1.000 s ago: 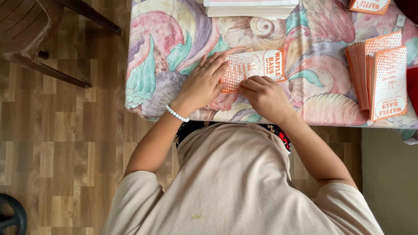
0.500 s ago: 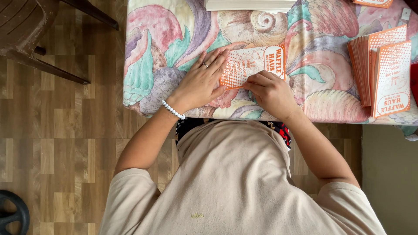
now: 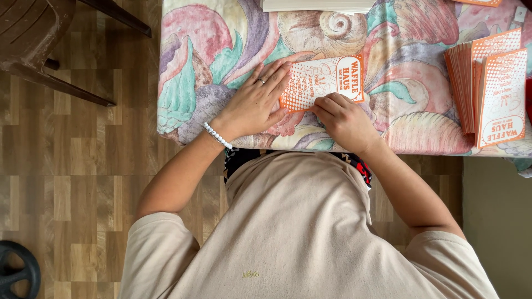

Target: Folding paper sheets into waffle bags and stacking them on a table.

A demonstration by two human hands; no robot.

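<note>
Two hands on the table: left hand (image 3: 252, 108), right hand (image 3: 343, 119). One orange-and-white paper sleeve (image 3: 324, 82) under them, one stack of the same sleeves (image 3: 490, 91) at right, one chair (image 3: 39, 39) far left.

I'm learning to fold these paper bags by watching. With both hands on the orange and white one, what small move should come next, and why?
Probably slide the right hand along the bag's near edge to press it flat. The left hand lies spread on the orange and white paper bag, pinning its left end to the patterned tablecloth, while the right hand's curled fingers sit on the near edge, so that edge looks like the one being worked.
</note>
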